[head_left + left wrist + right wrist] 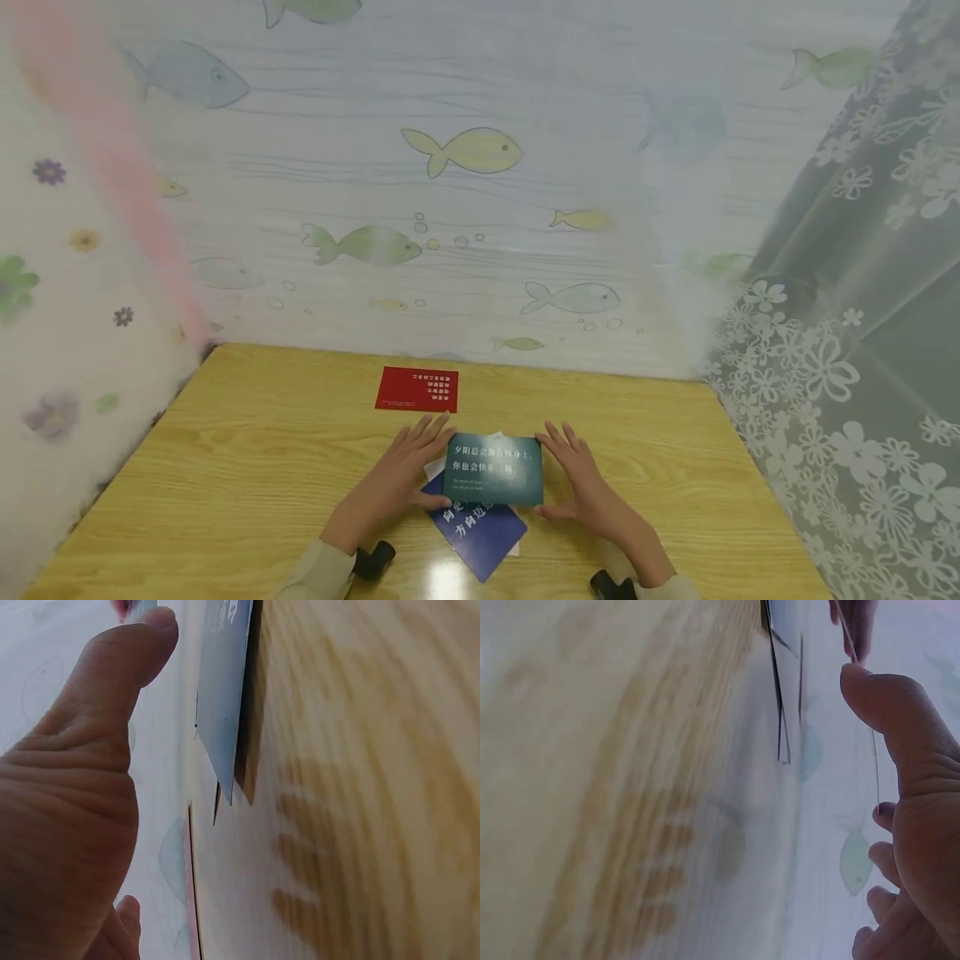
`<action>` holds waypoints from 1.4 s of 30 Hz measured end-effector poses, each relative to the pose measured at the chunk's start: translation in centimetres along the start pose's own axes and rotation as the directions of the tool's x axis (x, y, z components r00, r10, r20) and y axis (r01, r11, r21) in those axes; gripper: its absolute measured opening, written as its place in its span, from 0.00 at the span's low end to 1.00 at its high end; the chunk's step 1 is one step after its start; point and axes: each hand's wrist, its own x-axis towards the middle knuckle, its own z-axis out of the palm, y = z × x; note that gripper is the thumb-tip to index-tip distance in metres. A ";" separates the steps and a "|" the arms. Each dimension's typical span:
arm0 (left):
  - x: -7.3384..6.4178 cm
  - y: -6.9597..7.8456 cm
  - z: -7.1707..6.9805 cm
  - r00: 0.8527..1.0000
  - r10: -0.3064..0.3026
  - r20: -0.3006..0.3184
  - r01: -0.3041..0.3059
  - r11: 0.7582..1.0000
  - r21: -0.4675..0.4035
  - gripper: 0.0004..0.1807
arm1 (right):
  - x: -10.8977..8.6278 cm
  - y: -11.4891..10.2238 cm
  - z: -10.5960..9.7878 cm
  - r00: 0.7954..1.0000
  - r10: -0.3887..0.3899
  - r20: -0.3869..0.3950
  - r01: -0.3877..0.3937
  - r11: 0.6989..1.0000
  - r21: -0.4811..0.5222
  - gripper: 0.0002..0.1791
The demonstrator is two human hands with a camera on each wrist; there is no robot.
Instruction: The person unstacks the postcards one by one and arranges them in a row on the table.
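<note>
A dark green card (492,490) with white lettering is held level between both hands, raised above the table. My left hand (397,473) grips its left edge, thumb at the near corner and index finger at the far corner. On the opposite edge my right hand (592,487) holds the near and far corners the same way; its other fingers spread outward. Below lies a blue card (483,546) with white lettering, turned at an angle and partly covered by the green one. White corners of further cards (514,549) peek out around it. In the left wrist view, the lower cards (223,697) appear edge-on.
A red card (417,389) with white lettering lies on the wooden table (247,467), beyond the hands near the back edge. Fish-patterned white fabric (465,275) rises behind the table. Floral fabric (67,350) borders the left, and a lace curtain (840,433) hangs at right.
</note>
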 end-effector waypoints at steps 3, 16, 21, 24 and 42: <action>0.4 -0.2 0.1 1.000 -0.018 0.008 0.018 1.000 0.019 0.56 | 0.5 0.6 0.0 1.000 -0.017 0.002 0.017 1.000 -0.023 0.55; 2.9 -1.4 -0.1 0.997 -0.061 0.040 0.061 0.998 0.012 0.52 | 3.1 2.9 -0.4 0.999 0.008 0.040 -0.010 0.999 0.043 0.52; 4.0 -2.1 0.1 0.992 -0.096 0.085 0.097 0.995 -0.005 0.53 | 3.8 3.6 -0.6 0.997 0.026 0.075 -0.028 0.999 0.025 0.52; 4.4 -2.4 0.2 0.987 -0.116 0.108 0.118 0.993 -0.011 0.53 | 4.1 3.9 -0.8 0.993 0.053 0.105 -0.056 0.998 0.026 0.52; 7.9 -3.8 0.0 0.986 -0.099 0.136 0.096 0.995 0.025 0.53 | 5.9 6.3 -1.6 0.970 0.170 0.174 -0.167 0.986 -0.029 0.51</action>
